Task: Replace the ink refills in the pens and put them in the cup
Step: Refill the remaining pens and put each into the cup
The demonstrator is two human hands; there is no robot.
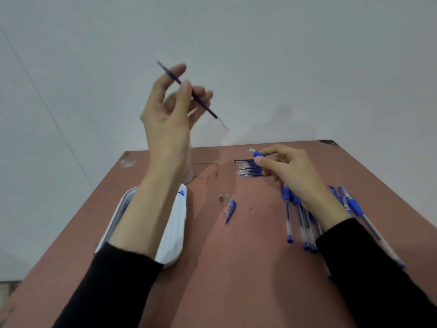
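My left hand [170, 107] is raised above the table and pinches a dark blue ink refill [208, 110] between thumb and fingers, its tip slanting down to the right. My right hand [286, 166] grips a pen barrel with a blue grip [255, 152] over a small row of blue refills [250, 168]. Several blue pens [300, 216] lie under and beside my right wrist. A blue pen cap [230, 210] and a small metal tip [221, 198] lie mid-table. A clear cup [190, 171] stands behind my left forearm, mostly hidden.
A white tray [175, 230] lined with a white bag sits under my left forearm near the left edge of the reddish-brown table [236, 268]. A grey wall rises behind the table's far edge.
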